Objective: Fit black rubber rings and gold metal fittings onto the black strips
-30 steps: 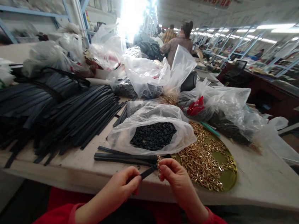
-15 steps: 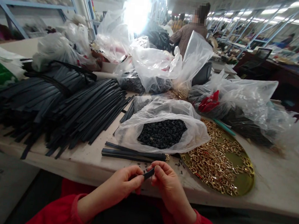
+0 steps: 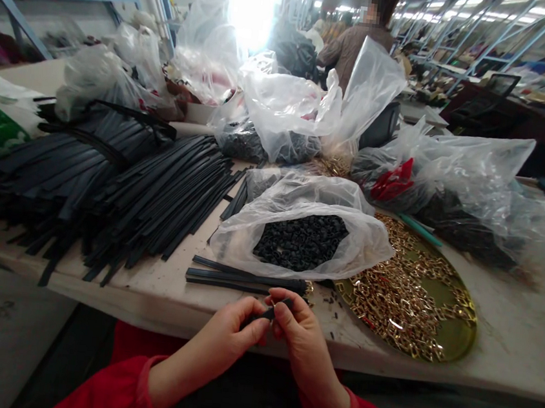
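Close to the table's front edge, my left hand [image 3: 234, 330] pinches a dark strap [image 3: 267, 314] between thumb and fingers. My right hand [image 3: 299, 327] grips the same strap at its other end, fingertips almost touching the left ones. A small bit of gold metal shows by the right fingertips, too small to make out. Just beyond my hands lie a few flat dark straps [image 3: 245, 282] with gold buckles at their right end. Behind them an open plastic bag [image 3: 370, 240] holds many small black loops [image 3: 300, 241].
A round gold tray [image 3: 458, 337] heaped with gold metal buckles [image 3: 389, 300] stands on the right. Large bundles of dark straps [image 3: 157, 192] cover the left. Plastic bags [image 3: 283, 104] line the back, and a person [image 3: 354, 50] stands beyond the table.
The view has shifted slightly. My hands have drawn closer together on the strap, and it lies flatter, with my right fingers now further over it.
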`<state>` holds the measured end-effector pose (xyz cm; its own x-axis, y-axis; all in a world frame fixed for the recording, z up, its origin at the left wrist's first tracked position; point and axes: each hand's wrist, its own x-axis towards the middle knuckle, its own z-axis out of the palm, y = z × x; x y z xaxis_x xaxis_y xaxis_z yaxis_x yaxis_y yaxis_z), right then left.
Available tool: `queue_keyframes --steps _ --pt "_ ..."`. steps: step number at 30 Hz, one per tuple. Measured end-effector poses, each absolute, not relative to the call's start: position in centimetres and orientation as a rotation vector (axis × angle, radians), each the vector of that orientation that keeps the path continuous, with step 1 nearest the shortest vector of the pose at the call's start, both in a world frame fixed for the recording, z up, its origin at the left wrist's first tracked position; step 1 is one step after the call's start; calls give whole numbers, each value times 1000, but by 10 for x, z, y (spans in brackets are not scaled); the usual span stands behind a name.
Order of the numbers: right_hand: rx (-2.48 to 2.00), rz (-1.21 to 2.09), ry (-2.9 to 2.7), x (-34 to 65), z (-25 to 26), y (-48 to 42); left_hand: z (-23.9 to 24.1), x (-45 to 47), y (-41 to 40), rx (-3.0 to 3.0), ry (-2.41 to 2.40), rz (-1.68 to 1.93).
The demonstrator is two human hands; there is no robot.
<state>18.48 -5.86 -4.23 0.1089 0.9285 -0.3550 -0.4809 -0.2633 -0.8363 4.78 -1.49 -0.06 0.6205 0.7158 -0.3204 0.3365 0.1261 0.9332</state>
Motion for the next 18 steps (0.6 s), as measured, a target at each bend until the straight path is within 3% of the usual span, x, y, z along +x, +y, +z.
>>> queue_keyframes --steps 10,18 --pt "-1216 1434 -581 178 -49 -64 -14 49 -22 1287 980 339" --pt "-1309 1214 -854 181 -47 -71 -10 51 -22 1262 1014 289"
